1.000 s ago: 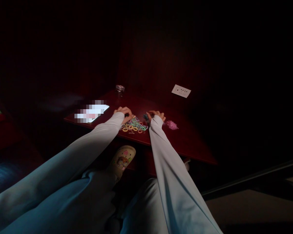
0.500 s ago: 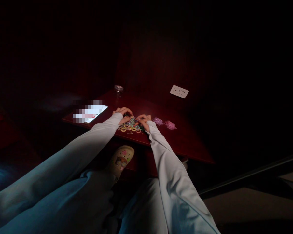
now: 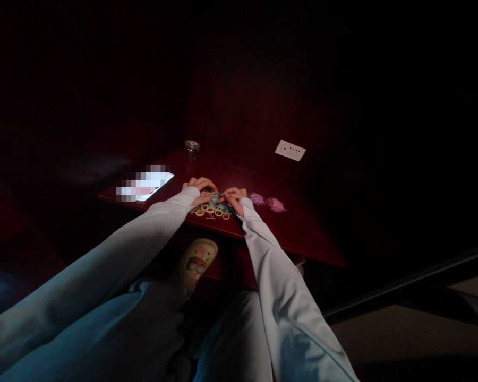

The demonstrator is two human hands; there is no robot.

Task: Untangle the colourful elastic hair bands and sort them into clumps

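Many coloured bands, little light

The bands lie in a loose pile just below the middle of the frame, near the front edge of a dark red table. From where I stand, the left hand arches over the pile's upper left side, fingers curled and set fairly narrow. The right hand comes in from the other side, its fingers bent toward the bands and drawn close together. I can't tell whether either is pinching a band; the knuckles and the gloom hide it.

To do this well, I'd use a light fingertip pinch, spread the tangle thinly and lift one band at a time. I'd keep the wrists high too, since those loose cuffs could drag bands over the front edge.

Just right of the right hand sits a purple heap, with a pink heap next to it; a careless elbow could mix them. A lit phone lies toward the left of the frame, and a lidded jar stands at the back. A socket plate shows on the wall, upper right of centre. Below the table edge is a shoe.
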